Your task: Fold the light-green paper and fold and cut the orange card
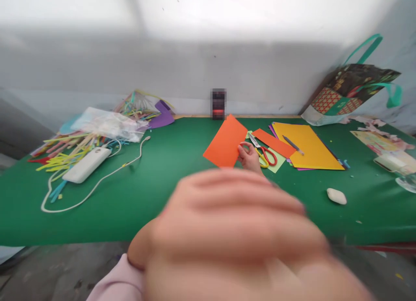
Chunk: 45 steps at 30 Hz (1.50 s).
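My left hand (pixel 234 231) is raised close to the camera, large and smeared by motion. Its fingers look bent side by side, but their tips and anything within them cannot be made out. Farther off, my right hand (pixel 249 157) pinches the right edge of a sheet of orange paper (pixel 225 140), whose lower part my left hand covers. Right beside my right hand lie scissors (pixel 269 156) with red and yellow handles. They rest on pale green paper (pixel 278 163), near a strip of orange paper (pixel 273 143).
A yellow sheet (pixel 313 147) with a pen (pixel 292 144) lies right of the scissors. A white case (pixel 336 196) sits nearer. Paper strips (pixel 61 155), a white power bank (pixel 87 165) and its cable occupy the left. A bag (pixel 347 90) stands at back right on the green table (pixel 175 158).
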{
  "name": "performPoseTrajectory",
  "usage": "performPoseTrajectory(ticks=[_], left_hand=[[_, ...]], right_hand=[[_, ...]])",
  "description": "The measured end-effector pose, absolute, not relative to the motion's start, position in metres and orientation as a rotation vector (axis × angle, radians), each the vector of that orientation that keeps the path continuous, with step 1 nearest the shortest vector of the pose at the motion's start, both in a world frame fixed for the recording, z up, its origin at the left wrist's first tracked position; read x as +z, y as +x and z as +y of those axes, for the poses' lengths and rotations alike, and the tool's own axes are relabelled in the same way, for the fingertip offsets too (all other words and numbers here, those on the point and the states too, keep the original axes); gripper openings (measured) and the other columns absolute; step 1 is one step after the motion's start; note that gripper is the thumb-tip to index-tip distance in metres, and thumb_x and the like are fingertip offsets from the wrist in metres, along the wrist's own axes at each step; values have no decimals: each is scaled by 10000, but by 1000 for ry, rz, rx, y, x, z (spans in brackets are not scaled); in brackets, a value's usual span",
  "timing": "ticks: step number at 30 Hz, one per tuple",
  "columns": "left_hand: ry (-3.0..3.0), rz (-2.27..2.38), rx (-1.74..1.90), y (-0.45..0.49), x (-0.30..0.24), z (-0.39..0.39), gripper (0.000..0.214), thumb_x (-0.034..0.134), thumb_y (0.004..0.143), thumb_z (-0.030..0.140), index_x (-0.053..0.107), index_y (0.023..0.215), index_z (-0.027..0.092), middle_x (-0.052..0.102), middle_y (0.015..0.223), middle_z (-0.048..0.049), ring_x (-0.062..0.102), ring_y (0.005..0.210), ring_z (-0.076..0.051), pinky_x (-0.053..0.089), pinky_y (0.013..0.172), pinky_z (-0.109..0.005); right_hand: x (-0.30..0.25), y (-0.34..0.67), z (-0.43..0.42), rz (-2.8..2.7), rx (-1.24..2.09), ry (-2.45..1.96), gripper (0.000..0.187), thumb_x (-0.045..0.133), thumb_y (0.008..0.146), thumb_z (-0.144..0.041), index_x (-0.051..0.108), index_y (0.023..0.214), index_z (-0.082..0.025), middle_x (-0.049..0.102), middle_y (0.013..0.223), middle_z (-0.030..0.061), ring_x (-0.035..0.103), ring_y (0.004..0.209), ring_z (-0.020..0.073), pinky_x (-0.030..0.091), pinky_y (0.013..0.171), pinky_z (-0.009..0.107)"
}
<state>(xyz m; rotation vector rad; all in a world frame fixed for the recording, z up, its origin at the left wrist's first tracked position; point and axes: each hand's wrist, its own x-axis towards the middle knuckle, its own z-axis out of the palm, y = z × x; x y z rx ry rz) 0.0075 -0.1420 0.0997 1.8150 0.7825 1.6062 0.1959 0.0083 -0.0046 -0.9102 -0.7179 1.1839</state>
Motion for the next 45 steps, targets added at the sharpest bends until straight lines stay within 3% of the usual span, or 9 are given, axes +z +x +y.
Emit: performPoseTrajectory(ticks=[4, 10, 13, 17, 23, 26, 30, 34, 45], left_hand=[[1708, 613, 2133, 7, 132, -57, 94, 549, 849, 250, 620, 908, 269, 660, 844, 9, 648, 795, -156, 534, 738, -335], [1520, 1268, 1770, 2, 44, 10, 230, 465, 893, 381, 568, 945, 182, 668, 945, -75, 634, 848, -156, 478, 728, -274], [1597, 1311, 1427, 6, 11, 12, 288, 533, 846, 435, 591, 961, 177, 665, 850, -67, 613, 747, -167, 445, 630, -258], [1596, 1315, 1152, 16, 2, 9, 316, 555, 812, 452, 576, 674, 169, 565, 588, -11, 515, 554, -144, 360, 504, -250], [1400, 959, 901, 25, 3, 7, 365, 621, 724, 523, 605, 723, 158, 629, 683, -45, 551, 589, -150, 432, 534, -262], [1382, 1012, 1036, 25, 3, 8, 381, 605, 735, 544, 576, 691, 167, 601, 659, -28, 519, 570, -128, 411, 510, -244], [1353, 1082, 1301, 21, 4, 8, 363, 589, 766, 519, 508, 655, 183, 569, 659, -12, 511, 591, -121, 415, 530, -239], [1388, 1076, 1249, 21, 3, 6, 334, 597, 770, 495, 530, 673, 183, 584, 654, -26, 544, 614, -145, 430, 528, -249], [1388, 1056, 1275, 22, 5, 6, 384, 603, 749, 557, 521, 683, 187, 544, 607, -1, 484, 539, -119, 378, 484, -237]], right_hand=[[-2, 194, 4, -824, 1127, -938, 599, 769, 599, -384, 521, 1133, -274, 675, 748, -39, 635, 636, 157, 511, 533, 258], [1, 191, 0, -878, 1081, -1038, 853, 754, 587, -409, 395, 1353, -298, 674, 719, -35, 586, 562, 139, 429, 437, 226], [1, 191, 0, -905, 1098, -1051, 828, 766, 566, -409, 447, 1319, -276, 662, 670, -46, 570, 565, 131, 398, 421, 214], [-2, 190, 0, -957, 1161, -1083, 600, 758, 568, -468, 606, 1082, -198, 682, 701, -6, 569, 553, 137, 390, 403, 229], [-2, 192, 0, -905, 1154, -996, 420, 729, 610, -521, 629, 881, -216, 716, 883, 34, 661, 776, 205, 528, 608, 307], [1, 190, -4, -952, 1259, -989, 429, 758, 592, -491, 652, 906, -219, 719, 900, 38, 669, 815, 228, 540, 689, 352], [3, 185, -10, -1071, 1322, -1009, 410, 741, 621, -503, 676, 895, -206, 715, 856, 36, 663, 770, 213, 528, 635, 325], [2, 186, -9, -1066, 1231, -1078, 439, 654, 664, -615, 681, 817, -205, 683, 709, 22, 633, 643, 188, 486, 500, 287], [1, 185, -10, -1090, 1238, -1047, 423, 706, 628, -572, 697, 824, -198, 695, 730, 26, 654, 710, 228, 515, 586, 332]])
